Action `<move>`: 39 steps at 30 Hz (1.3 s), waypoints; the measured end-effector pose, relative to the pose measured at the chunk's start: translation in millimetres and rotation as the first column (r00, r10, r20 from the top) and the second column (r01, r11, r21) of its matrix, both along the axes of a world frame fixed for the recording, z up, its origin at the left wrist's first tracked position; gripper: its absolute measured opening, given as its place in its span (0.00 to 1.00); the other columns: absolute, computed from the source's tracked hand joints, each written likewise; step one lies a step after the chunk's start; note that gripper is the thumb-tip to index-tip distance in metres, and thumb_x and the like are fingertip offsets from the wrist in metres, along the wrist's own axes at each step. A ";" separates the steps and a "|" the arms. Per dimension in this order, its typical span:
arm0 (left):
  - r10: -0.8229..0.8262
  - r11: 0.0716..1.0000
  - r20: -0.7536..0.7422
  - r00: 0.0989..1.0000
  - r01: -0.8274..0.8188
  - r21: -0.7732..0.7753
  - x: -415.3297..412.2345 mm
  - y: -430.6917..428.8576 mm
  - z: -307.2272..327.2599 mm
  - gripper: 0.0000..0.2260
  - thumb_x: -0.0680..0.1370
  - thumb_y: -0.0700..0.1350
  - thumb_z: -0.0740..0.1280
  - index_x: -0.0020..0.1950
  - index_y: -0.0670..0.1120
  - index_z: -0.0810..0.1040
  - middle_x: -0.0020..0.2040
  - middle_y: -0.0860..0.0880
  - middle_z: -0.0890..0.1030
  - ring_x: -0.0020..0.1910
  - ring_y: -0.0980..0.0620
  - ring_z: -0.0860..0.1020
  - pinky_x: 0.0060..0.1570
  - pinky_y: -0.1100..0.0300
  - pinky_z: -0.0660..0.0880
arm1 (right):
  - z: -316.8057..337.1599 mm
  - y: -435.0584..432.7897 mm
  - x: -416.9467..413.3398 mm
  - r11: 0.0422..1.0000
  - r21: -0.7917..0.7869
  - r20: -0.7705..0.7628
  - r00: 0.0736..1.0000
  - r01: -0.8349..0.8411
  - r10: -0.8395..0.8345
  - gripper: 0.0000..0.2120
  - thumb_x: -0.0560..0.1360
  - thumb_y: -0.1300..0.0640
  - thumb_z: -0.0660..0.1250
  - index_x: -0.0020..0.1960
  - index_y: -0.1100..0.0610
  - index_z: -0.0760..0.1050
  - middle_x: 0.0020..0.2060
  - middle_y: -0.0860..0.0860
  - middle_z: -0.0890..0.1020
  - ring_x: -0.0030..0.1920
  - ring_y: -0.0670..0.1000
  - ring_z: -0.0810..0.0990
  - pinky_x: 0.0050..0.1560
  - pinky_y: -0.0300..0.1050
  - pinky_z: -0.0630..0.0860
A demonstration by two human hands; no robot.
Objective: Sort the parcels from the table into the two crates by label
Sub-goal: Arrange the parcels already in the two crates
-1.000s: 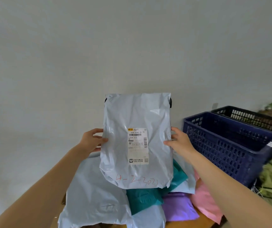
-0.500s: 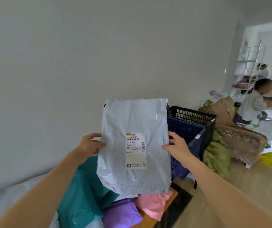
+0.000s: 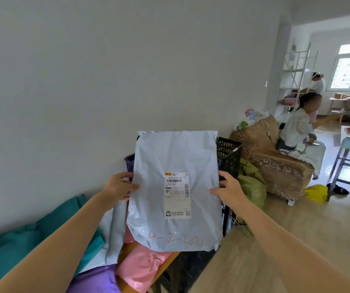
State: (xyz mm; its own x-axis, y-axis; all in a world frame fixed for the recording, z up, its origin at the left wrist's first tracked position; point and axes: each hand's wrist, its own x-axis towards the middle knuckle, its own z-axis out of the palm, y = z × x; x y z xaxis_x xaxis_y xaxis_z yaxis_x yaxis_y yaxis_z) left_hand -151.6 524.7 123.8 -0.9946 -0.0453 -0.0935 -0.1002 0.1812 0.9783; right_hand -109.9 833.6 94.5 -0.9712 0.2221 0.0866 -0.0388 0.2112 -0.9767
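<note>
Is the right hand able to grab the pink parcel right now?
Probably not yet. The right hand is pinching the edge of the white parcel, which the left hand holds too, and that parcel hangs over the pink parcel. It would have to let go first.

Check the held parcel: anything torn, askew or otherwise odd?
Nothing stands out. The grey parcel is creased but untorn, its label facing the camera, held upright by the left hand and right hand at its side edges.

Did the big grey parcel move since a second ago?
Yes. The grey parcel moved right: before it was left of the blue crate, now it covers most of it.
</note>
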 end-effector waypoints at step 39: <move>-0.092 0.996 0.037 0.995 0.092 -0.004 -366.9 290.3 -24.3 0.16 0.75 0.33 0.70 0.61 0.43 0.74 0.51 0.41 0.82 0.43 0.46 0.83 0.33 0.59 0.81 | -6.1 290.3 -354.9 0.983 0.136 0.000 0.993 0.120 -0.121 0.24 0.73 0.66 0.70 0.67 0.56 0.69 0.52 0.52 0.76 0.50 0.51 0.77 0.42 0.41 0.75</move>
